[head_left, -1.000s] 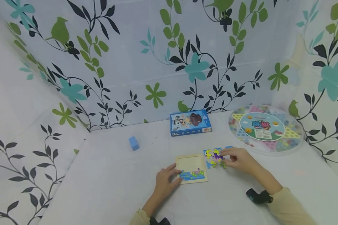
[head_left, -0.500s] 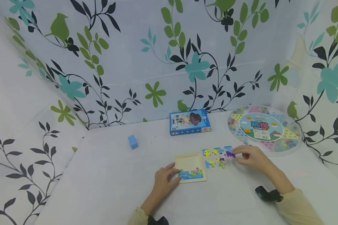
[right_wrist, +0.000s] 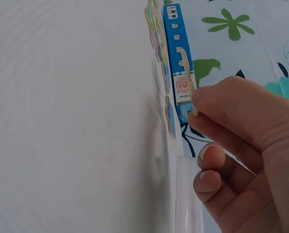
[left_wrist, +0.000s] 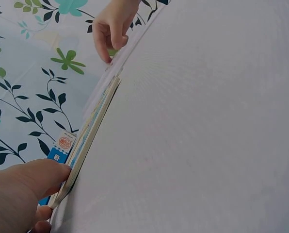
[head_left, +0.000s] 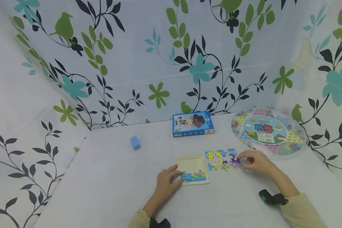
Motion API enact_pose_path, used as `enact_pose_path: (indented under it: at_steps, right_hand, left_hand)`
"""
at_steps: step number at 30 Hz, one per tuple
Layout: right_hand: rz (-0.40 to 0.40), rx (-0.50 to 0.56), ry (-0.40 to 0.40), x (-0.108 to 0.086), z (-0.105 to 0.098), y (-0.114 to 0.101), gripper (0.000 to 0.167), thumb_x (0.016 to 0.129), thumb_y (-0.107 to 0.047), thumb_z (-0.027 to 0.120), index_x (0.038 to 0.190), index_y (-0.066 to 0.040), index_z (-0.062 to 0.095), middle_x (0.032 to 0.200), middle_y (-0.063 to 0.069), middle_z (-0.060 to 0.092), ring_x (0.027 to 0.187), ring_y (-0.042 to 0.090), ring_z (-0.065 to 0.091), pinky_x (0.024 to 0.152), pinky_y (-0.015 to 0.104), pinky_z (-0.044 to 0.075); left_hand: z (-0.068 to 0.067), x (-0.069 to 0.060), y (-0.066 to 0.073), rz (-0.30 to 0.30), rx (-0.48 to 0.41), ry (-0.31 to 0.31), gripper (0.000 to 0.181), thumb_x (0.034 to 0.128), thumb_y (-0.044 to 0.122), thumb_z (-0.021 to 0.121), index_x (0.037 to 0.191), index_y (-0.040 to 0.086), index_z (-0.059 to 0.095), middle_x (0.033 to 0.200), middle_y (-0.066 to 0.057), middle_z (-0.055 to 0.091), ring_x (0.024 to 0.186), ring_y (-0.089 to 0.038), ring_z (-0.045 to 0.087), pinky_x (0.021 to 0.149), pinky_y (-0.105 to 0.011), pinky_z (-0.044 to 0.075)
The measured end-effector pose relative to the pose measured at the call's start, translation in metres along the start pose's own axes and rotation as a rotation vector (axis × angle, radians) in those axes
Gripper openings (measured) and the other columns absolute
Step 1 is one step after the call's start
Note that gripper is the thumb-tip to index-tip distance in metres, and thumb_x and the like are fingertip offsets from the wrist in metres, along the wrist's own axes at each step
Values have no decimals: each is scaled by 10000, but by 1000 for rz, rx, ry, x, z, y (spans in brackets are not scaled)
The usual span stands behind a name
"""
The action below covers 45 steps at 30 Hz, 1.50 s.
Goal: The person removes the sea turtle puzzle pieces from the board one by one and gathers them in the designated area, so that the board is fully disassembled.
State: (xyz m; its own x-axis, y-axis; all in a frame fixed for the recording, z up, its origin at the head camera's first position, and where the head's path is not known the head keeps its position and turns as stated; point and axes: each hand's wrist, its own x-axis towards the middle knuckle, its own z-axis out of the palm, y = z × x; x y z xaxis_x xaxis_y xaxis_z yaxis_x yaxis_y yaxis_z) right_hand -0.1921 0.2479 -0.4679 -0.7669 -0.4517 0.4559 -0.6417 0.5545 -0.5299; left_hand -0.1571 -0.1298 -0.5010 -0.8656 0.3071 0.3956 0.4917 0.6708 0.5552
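Observation:
A small square wooden puzzle tray (head_left: 191,163) lies on the white tabletop, with pieces of a blue, green and pink picture fitted along its near side. My left hand (head_left: 166,183) holds the tray's left side; in the left wrist view its thumb (left_wrist: 50,175) presses on the edge. To the tray's right, my right hand (head_left: 256,162) pinches a purple puzzle piece (head_left: 234,160) between thumb and index finger. The right wrist view shows this piece (right_wrist: 187,70) edge-on, raised off the table. Several loose pieces (head_left: 212,165) in yellow, blue and green lie between tray and right hand.
Behind the tray lies a blue picture box (head_left: 192,123). A round, clear-covered board game (head_left: 297,134) sits at the back right. A small blue block (head_left: 135,143) stands to the left. Floral cloth (head_left: 114,63) hangs along the back and sides.
My right hand has moved right from the group of loose pieces with the purple piece, then turned it slightly. My left hand has stayed on the tray.

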Motion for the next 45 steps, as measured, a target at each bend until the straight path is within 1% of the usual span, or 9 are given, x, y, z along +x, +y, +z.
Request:
enact_pose_path:
  at_steps: [4,9,13,17,21,27,32,39,45]
  right_hand:
    - [12,4,-10,-1,2,2,235,656,48,716,869,-44,679,814,-15,636,513,-7,389,555,226,327]
    - [-11,4,-2,0,4,4,230,650,64,697,858,-32,674,801,7,629,512,-13,370,474,199,336]
    - [-34,7,7,0,5,5,240,642,78,690,849,-40,672,787,-2,624,512,-18,363,472,193,333]
    - [-61,24,16,0,6,5,256,633,100,682,825,-68,670,809,18,633,513,-13,370,471,180,335]
    - [-94,37,18,-1,7,6,265,626,117,675,807,-77,670,827,50,636,522,1,391,483,156,332]
    - [-115,45,16,-1,9,9,279,618,131,660,800,-81,671,813,44,635,518,-1,399,494,152,328]
    - [-109,34,9,-2,10,11,288,618,127,656,799,-97,671,816,31,634,531,-1,400,490,158,337]
    - [-52,29,-27,-3,8,8,270,635,106,659,801,-106,669,833,23,631,549,-11,399,490,187,358]
    - [-68,35,-33,-2,7,7,275,630,114,653,793,-108,663,821,21,624,542,-6,399,485,192,361]
  left_hand:
    - [0,0,0,-17,1,-10,216,757,259,695,959,182,678,1212,-67,546,875,-181,491,751,-428,302]
    - [0,0,-1,-19,-1,-10,215,764,269,690,961,184,677,1210,-70,546,873,-180,488,747,-429,299]
    - [0,0,0,-16,6,-10,218,760,266,692,960,180,677,1207,-73,547,875,-186,493,745,-429,303]
    - [0,0,0,-14,8,-12,221,755,259,693,958,175,678,1208,-73,547,873,-189,496,743,-427,307]
    - [0,0,0,-23,7,-21,218,758,264,691,957,176,677,1212,-72,544,881,-191,494,749,-433,303]
    - [-1,0,1,-33,9,-27,220,765,274,685,964,180,673,1218,-72,539,872,-181,488,750,-430,297]
    - [-1,0,1,-41,1,-32,222,766,277,685,966,182,673,1220,-71,538,869,-178,486,742,-415,294]
    - [0,1,1,-41,6,-35,227,770,285,681,973,184,671,1228,-66,532,868,-174,481,740,-406,290]
    - [-2,0,3,-31,-7,-24,225,759,258,688,966,171,673,1220,-79,537,874,-189,485,744,-417,290]
